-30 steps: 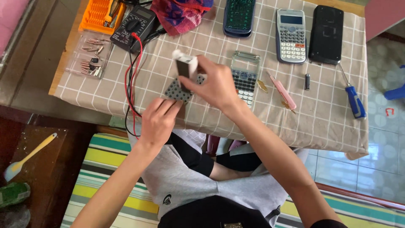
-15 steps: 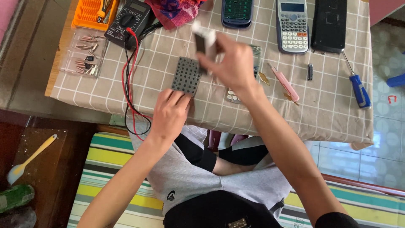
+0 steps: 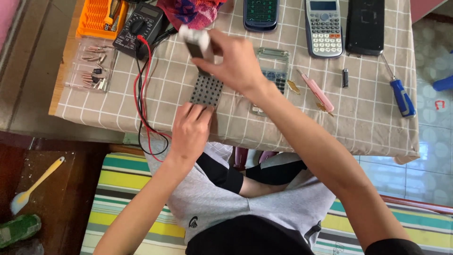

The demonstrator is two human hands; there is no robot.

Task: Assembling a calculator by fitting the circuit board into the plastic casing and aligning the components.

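My left hand [image 3: 190, 128] rests near the table's front edge, fingertips touching the near end of a grey keypad mat [image 3: 206, 89] with rows of small round buttons. Above and beyond the mat, my right hand [image 3: 231, 60] is raised and shut on a small white and dark block-shaped item [image 3: 194, 41], blurred by motion. A calculator with its face partly stripped [image 3: 270, 78] lies just right of my right wrist on the checked tablecloth [image 3: 358, 118].
A multimeter [image 3: 140, 24] with red and black leads, an orange bit case [image 3: 96, 19], a clear tray of tips [image 3: 92, 71], two calculators, a black phone [image 3: 364, 26], a pink cutter [image 3: 316, 92], a small battery [image 3: 345, 78], a blue screwdriver [image 3: 400, 94].
My right hand has carried the small block further from me, towards the back left of the table. The left hand slid forward to the mat's near end.
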